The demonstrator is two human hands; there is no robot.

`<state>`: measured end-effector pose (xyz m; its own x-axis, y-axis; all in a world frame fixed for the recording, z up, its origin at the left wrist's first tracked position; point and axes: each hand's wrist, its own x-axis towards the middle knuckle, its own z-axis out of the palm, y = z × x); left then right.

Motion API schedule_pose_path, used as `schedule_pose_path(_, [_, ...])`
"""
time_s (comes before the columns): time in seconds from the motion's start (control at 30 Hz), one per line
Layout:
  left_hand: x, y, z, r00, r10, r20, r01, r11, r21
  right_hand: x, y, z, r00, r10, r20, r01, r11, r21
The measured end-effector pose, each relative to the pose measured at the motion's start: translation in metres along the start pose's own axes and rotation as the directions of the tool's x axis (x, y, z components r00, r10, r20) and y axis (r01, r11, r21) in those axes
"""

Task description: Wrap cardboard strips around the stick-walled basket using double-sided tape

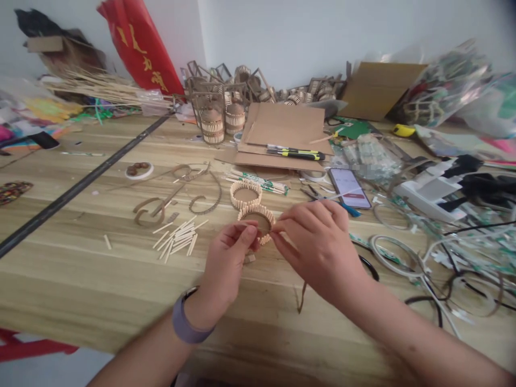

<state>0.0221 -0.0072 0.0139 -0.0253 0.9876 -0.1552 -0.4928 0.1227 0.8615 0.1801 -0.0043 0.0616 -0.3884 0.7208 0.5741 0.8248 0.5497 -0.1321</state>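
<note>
The left hand is closed, thumb and forefinger pinching the near edge of a small stick ring, a round brown base fenced with short pale sticks. The right hand has its fingertips drawn together at the ring's right edge; whether they grip the ring itself or something thin beside it, I cannot tell. A thin brown strip hangs out below the right hand, and a purple band circles the left wrist.

The held ring is in front of the person, between the two hands. A second ring of the same make sits just behind it, seemingly touching. A small brown block lies just below the left fingertips.

To the left, loose sticks lie in a scattered pile on the wooden table, with curled brown strips beyond them. Further left is a white dish holding brown pieces. Behind the rings are green-and-white wrapped sticks; pliers and a phone lie to the right of these.

Farther back, a box cutter rests on stacked cardboard, with lidded stick baskets standing at its left. White and black coils clutter the right side. A red bag leans against the wall.
</note>
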Motion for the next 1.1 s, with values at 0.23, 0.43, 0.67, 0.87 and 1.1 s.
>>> schedule_pose_path(0.23, [0.012,0.019,-0.008,0.949,0.181,-0.257,-0.209,0.974,-0.088,0.033,0.031,-0.034,0.709,0.088,0.7,-0.565,0.664,0.49])
schedule_pose_path(0.43, [0.033,0.026,-0.02,0.922,0.09,-0.376,-0.159,0.975,-0.156,0.038,0.024,0.004,0.533,-0.145,0.834,-0.464,0.773,0.432])
schedule_pose_path(0.67, [0.038,0.02,-0.023,0.932,0.0,-0.363,-0.06,0.986,-0.155,0.043,0.022,0.023,0.517,-0.159,0.841,-0.353,0.855,0.379])
schedule_pose_path(0.87, [0.029,0.015,-0.016,0.953,-0.017,-0.302,-0.011,0.996,-0.092,0.039,0.042,-0.008,0.551,-0.024,0.834,-0.752,0.419,0.509])
schedule_pose_path(1.1, [0.005,-0.002,-0.005,0.989,-0.091,0.114,0.099,0.992,-0.072,0.003,0.053,-0.017,0.575,0.116,0.81,-0.798,-0.136,0.587])
